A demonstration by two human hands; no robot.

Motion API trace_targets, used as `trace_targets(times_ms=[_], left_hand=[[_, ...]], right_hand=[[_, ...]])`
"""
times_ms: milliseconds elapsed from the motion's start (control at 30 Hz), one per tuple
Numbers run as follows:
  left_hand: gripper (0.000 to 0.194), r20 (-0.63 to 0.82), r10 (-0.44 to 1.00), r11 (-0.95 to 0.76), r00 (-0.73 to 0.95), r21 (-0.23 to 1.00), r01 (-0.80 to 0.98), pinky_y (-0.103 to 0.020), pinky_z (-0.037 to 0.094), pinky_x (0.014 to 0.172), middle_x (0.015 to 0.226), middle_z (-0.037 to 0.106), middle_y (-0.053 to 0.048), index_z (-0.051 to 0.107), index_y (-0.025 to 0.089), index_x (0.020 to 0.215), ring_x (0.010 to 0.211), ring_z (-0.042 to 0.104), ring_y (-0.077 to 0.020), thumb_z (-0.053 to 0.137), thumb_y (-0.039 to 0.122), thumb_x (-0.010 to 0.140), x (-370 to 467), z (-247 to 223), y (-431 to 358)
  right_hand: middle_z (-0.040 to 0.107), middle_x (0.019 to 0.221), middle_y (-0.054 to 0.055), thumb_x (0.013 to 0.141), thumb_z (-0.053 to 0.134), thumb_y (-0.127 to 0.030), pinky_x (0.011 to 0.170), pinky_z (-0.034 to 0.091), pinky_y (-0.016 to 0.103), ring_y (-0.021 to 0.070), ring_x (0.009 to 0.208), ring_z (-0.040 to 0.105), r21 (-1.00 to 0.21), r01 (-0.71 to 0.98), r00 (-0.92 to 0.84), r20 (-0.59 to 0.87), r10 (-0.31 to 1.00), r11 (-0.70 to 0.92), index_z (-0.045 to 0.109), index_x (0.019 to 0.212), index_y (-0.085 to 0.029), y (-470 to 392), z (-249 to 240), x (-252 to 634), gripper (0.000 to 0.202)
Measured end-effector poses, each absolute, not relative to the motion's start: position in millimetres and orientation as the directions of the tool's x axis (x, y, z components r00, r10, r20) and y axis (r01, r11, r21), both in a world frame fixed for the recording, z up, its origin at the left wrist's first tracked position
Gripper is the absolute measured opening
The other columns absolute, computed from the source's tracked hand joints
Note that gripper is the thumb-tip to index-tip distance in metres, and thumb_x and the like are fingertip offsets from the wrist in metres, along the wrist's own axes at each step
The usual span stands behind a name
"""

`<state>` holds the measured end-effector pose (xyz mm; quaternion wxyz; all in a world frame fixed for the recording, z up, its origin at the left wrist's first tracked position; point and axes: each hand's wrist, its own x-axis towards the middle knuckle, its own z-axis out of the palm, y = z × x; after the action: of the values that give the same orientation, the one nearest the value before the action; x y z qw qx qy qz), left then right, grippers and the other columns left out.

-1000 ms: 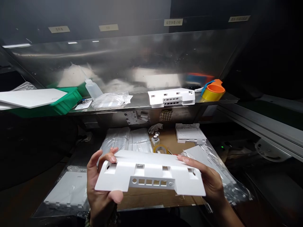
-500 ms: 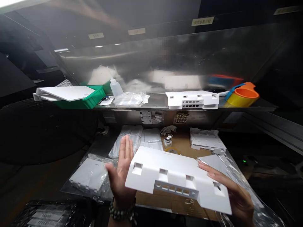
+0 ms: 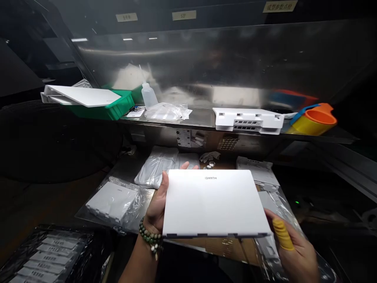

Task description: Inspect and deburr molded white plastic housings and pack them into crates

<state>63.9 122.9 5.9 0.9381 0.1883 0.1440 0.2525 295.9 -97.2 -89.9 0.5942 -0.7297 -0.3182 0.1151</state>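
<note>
White plastic cover (image 3: pixel 213 202) held flat between left hand (image 3: pixel 157 204) and right hand (image 3: pixel 294 251), each grip closed on an edge.

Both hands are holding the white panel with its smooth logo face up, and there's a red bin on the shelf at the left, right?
Not quite: the bin on the shelf is green, as the head view shows. The rest stands: the left hand and right hand hold the white panel, smooth logo face up.

Both hands, left hand (image 3: pixel 157 204) and right hand (image 3: pixel 294 251), grip white cover (image 3: pixel 213 202) flat, logo up.
</note>
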Motion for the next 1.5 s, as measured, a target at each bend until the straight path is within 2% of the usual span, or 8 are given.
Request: trace_targets(times_ms=[200,600,867,967,1033,1167,1267,1500], left_hand=[[0.065,-0.175,0.541,0.792,0.823,0.436,-0.428,-0.057,0.021,0.125,0.162,0.043,0.003,0.049,0.034,0.149,0.15,0.033,-0.0343,0.041,0.07,0.095,65,11,118],[0.068,-0.112,0.55,0.76,0.828,0.479,-0.44,-0.058,0.033,0.12,0.165,0.037,0.005,0.049,0.04,0.148,0.151,0.031,-0.0351,0.035,0.077,0.092,61,5,114],[0.07,-0.218,0.625,0.68,0.749,0.623,-0.386,-0.059,0.046,0.11,0.166,0.036,0.002,0.048,0.043,0.148,0.146,0.04,-0.0388,0.037,0.08,0.089,60,14,110],[0.073,-0.211,0.756,0.459,0.619,0.845,-0.272,-0.057,0.048,0.108,0.164,0.039,-0.005,0.037,0.04,0.154,0.14,0.048,-0.0388,0.049,0.073,0.09,60,18,110],[0.099,-0.092,0.85,0.153,0.519,0.985,-0.076,-0.057,0.044,0.112,0.163,0.039,-0.009,0.019,0.039,0.16,0.138,0.049,-0.0389,0.072,0.064,0.08,60,16,109],[0.152,0.128,0.891,-0.313,0.435,0.868,0.386,-0.062,0.029,0.119,0.163,0.035,-0.011,-0.012,0.039,0.16,0.143,0.04,-0.0418,0.096,0.05,0.053,63,8,106],[0.136,0.146,0.906,-0.305,0.398,0.877,0.372,-0.058,0.032,0.118,0.158,0.042,-0.012,-0.008,0.037,0.161,0.14,0.044,-0.0393,0.089,0.052,0.066,66,5,103],[0.065,-0.023,0.956,-0.027,0.292,0.985,0.168,-0.044,0.042,0.111,0.148,0.056,-0.004,0.031,0.041,0.157,0.134,0.052,-0.0313,0.051,0.056,0.097,64,7,105]], right_hand=[[0.08,0.103,0.003,0.077,0.081,-0.05,0.068,0.065,0.022,0.0291,0.088,0.079,-0.946,0.324,0.691,0.218,0.69,-0.026,0.082,0.107,-0.032,-106,-81,290,0.035],[0.079,0.104,0.0,0.083,0.078,-0.041,0.066,0.063,0.02,0.0257,0.081,0.079,-0.893,0.447,0.628,0.352,0.694,0.049,0.079,0.113,-0.037,-112,-76,287,0.03],[0.08,0.101,0.004,0.085,0.076,-0.042,0.063,0.064,0.022,0.0284,0.081,0.079,-0.838,0.544,0.6,0.421,0.681,0.038,0.079,0.115,-0.032,-118,-72,287,0.032],[0.08,0.104,0.004,0.085,0.076,-0.038,0.063,0.064,0.021,0.0278,0.081,0.079,-0.838,0.545,0.629,0.421,0.653,0.016,0.08,0.113,-0.031,-120,-77,285,0.029],[0.079,0.105,0.004,0.084,0.077,-0.036,0.065,0.064,0.021,0.0272,0.082,0.079,-0.846,0.534,0.65,0.41,0.641,-0.001,0.08,0.111,-0.031,-120,-81,284,0.028],[0.08,0.105,0.005,0.081,0.08,-0.037,0.068,0.064,0.022,0.0272,0.082,0.079,-0.862,0.506,0.67,0.383,0.636,-0.013,0.081,0.109,-0.029,-118,-88,282,0.029],[0.079,0.105,0.006,0.08,0.08,-0.037,0.068,0.065,0.024,0.0286,0.084,0.079,-0.873,0.487,0.682,0.362,0.635,-0.026,0.082,0.107,-0.028,-120,-94,283,0.029],[0.079,0.106,0.007,0.079,0.08,-0.038,0.068,0.066,0.028,0.0314,0.085,0.079,-0.891,0.453,0.677,0.328,0.659,-0.021,0.082,0.108,-0.027,-123,-101,285,0.031]])
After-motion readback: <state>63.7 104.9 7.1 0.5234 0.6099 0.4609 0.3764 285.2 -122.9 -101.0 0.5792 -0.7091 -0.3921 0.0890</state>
